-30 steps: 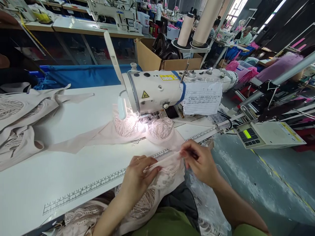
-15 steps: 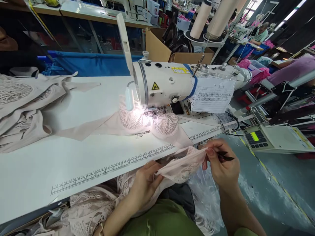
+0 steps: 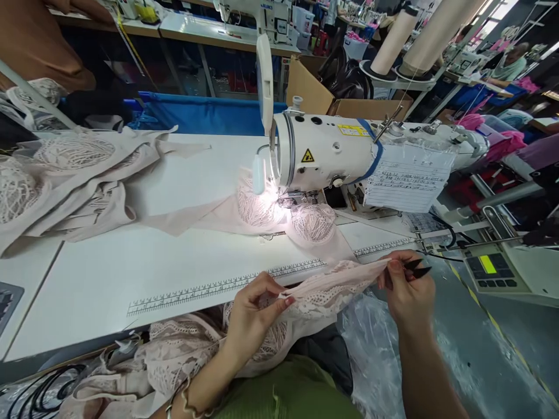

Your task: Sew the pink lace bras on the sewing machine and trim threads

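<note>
Between my hands stretches the edge of a pale pink lace bra (image 3: 336, 288), with more of it hanging down to my lap. My left hand (image 3: 251, 317) is closed, pinching one end of that edge between thumb and fingers. The other end is pinched in my right hand (image 3: 410, 297), closed too. Dark pointed blades, which look like thread snips (image 3: 420, 270), stick out from the right hand; their handle is hidden. Just beyond, another bra's moulded cup (image 3: 312, 224) lies by the lit needle area of a white sewing machine (image 3: 327, 148).
Several pale bras (image 3: 82, 174) are heaped on the left of the white table (image 3: 187, 262). A ruler strip (image 3: 227, 285) runs along its front edge. More lace bras (image 3: 183, 349) and a clear plastic bag (image 3: 371, 349) lie at my lap. A control box (image 3: 493, 267) stands at right.
The view has swung left. The lace edge is now drawn straighter between my hands, and my left thumb and fingers show more plainly pinched on its end.
</note>
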Available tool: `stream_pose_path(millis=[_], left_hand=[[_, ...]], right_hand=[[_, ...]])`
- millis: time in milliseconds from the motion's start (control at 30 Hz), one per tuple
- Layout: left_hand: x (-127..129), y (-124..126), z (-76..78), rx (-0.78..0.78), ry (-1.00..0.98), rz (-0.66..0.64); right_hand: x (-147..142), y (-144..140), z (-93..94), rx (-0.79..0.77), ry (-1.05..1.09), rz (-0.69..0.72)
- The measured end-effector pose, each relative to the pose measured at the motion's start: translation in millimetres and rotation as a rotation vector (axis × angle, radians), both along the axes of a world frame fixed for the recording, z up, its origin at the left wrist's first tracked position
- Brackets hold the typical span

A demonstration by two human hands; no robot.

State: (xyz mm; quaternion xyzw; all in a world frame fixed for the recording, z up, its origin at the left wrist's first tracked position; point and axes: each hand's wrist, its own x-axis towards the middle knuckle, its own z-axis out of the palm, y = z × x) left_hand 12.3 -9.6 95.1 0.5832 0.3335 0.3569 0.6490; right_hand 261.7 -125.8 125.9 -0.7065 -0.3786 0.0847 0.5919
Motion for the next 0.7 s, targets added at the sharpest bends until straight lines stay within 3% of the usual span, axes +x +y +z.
stream_pose_path(millis=[67, 133, 300, 433, 500, 600, 700], left_hand=[[0, -1, 0.2, 0.01, 0.047, 0.004], [0, -1, 0.9, 0.036, 0.099, -0.005], [2, -6, -0.1, 0.187, 0.179, -0.021], [7, -10, -2.3, 0.168, 0.172, -0.028], [8, -6, 3.0, 0.175, 0.138, -0.114], [-2, 10, 20.4, 0.453, 0.149, -0.346], [-36, 23, 35.6, 0.743, 0.307, -0.487]], right_hand=[[-7, 6, 4.7, -0.023, -0.19, -0.105], [-21, 11, 12.5, -0.032, -0.425, -0.091], [-57, 24, 20.0, -0.197, -0.815, 0.421], [-64, 33, 8.9, -0.133, -0.889, 0.455], [-65, 32, 7.5, -0.047, -0.903, 0.482], [-67, 26, 16.5, -0.008, -0.898, 0.608], [-68, 20, 32.8, -0.113, -0.89, 0.667]])
